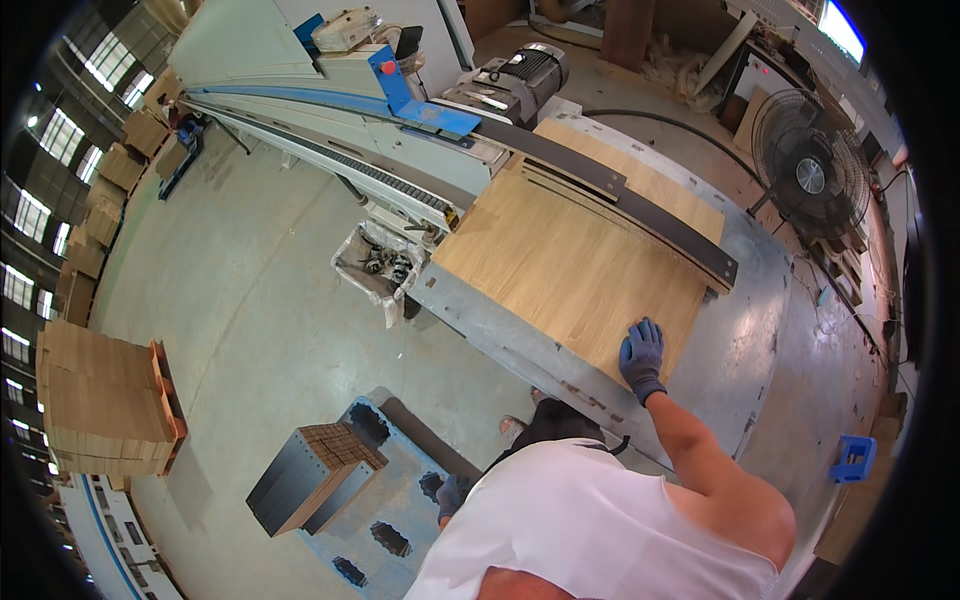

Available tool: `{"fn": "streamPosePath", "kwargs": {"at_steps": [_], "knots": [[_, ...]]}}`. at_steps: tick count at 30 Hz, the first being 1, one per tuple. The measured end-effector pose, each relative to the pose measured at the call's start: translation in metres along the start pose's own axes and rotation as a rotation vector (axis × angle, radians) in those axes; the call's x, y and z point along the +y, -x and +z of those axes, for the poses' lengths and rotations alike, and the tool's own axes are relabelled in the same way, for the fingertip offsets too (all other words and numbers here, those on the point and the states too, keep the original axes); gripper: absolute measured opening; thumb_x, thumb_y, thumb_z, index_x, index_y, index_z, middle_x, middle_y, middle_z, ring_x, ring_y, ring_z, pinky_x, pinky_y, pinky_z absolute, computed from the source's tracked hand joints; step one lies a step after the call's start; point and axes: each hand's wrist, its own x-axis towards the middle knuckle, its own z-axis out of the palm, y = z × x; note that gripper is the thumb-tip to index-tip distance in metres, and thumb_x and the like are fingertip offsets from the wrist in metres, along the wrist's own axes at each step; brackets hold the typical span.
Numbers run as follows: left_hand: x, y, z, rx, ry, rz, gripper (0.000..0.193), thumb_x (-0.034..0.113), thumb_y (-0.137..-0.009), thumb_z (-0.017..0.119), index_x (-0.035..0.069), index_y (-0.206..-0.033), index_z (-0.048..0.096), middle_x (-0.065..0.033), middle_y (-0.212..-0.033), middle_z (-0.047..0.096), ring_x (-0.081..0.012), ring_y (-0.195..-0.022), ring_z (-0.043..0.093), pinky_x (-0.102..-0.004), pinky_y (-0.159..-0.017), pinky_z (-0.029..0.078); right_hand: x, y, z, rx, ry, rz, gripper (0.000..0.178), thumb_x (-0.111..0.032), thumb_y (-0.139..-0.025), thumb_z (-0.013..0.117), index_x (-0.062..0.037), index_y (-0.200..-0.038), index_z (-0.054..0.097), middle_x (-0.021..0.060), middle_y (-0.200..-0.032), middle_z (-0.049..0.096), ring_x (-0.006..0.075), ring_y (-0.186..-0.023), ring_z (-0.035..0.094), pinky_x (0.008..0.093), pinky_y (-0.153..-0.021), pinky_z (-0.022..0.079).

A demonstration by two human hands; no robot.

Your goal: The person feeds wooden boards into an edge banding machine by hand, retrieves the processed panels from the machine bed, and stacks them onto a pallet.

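Note:
My right hand (642,358), in a blue-grey glove, lies flat near the front corner of a wide wood-grain panel (570,255), fingers stretched out. The panel rests on a grey metal table (500,325). A long dark strip (660,220) runs along its far side toward the machine. My left hand (454,497), also gloved, hangs low by my side, above the edge of a blue pallet (415,440); my shirt hides part of it and its fingers are not clear. A stack of dark boards (310,475) stands on that pallet.
The long machine (400,150) with a blue guide and a motor (530,80) stretches away at upper left. A lined bin (375,265) sits beside the table. A large fan (810,170) stands at right, and stacked brown boards (105,400) are at far left.

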Motion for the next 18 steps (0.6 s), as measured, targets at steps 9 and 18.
{"fn": "streamPosePath", "kwargs": {"at_steps": [9, 18], "knots": [[-0.001, 0.002, -0.007, -0.057, 0.412, -0.299, 0.009, 0.01, -0.089, 0.06, 0.002, -0.09, 0.064, -0.0109, -0.085, 0.068, -0.0223, -0.079, 0.066, -0.0346, -0.067, 0.052, -0.003, -0.002, 0.006, -0.016, -0.008, -0.01, 0.031, -0.01, -0.079, 0.058, -0.002, -0.109, 0.061, 0.0202, -0.121, 0.057, 0.0396, -0.123, 0.049, 0.0521, -0.108, 0.032], [0.006, 0.004, -0.016, -0.088, 0.427, -0.335, 0.01, 0.011, -0.089, 0.059, 0.002, -0.09, 0.063, -0.0111, -0.085, 0.067, -0.0226, -0.078, 0.066, -0.0349, -0.067, 0.052, -0.003, 0.0, 0.006, 0.006, -0.016, -0.003, 0.032, -0.012, -0.079, 0.059, -0.0027, -0.109, 0.062, 0.0198, -0.121, 0.057, 0.0389, -0.122, 0.05, 0.0518, -0.107, 0.033]]}}
